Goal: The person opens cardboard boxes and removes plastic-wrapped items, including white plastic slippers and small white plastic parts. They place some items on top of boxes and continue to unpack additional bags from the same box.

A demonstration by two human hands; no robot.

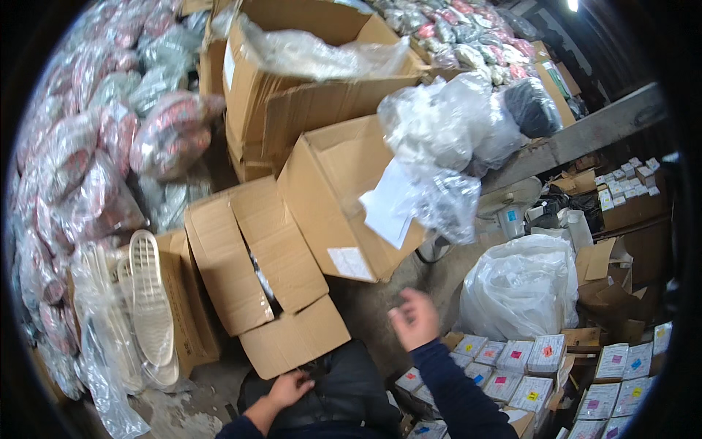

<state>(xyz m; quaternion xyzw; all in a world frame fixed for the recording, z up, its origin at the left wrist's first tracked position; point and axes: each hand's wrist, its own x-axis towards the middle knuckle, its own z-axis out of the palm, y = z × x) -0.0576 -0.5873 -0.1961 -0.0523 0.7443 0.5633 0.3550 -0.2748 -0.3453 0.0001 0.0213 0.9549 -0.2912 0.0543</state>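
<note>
A person's right hand, fingers loosely curled and parted, hovers near a tilted box as the left hand sits by the lower flap of a cardboard carton directly ahead. Whether the left grips anything cannot be told.

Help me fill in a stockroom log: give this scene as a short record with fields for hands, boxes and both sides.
Left hand: below the brown rectangular cardboard flap; contact unclear
Right hand: in mid-air, half-curled, no object visible in it
Front: brown cardboard box, top panels almost meeting, narrow gap between
Beyond: tilted open brown cardboard box, white rectangular paper sheets across its right side
Left side: cream oblong ribbed shoe soles, clear plastic bag beside them
Right side: bulky translucent white plastic bag; small white boxes with coloured labels nearer the person
</note>
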